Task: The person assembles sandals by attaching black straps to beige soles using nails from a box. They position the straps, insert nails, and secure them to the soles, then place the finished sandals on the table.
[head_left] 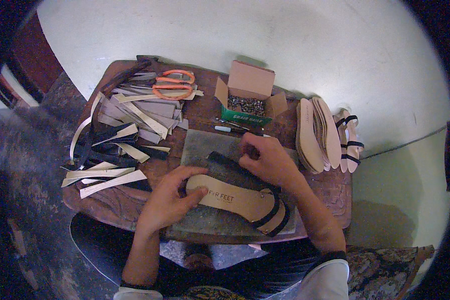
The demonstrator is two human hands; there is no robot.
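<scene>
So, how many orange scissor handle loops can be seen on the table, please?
2. The upper loop is at the back left of the table, among the strips; the lower loop is just nearer the person. More could be hidden under the strips.

A brown wooden table (205,107) bears cream, grey and black strips (112,183) at left, a green cardboard box (235,115) far, tan soles (329,130) right, and, near, a grey slab (197,145) under a black-strapped tan sandal (246,204).
</scene>
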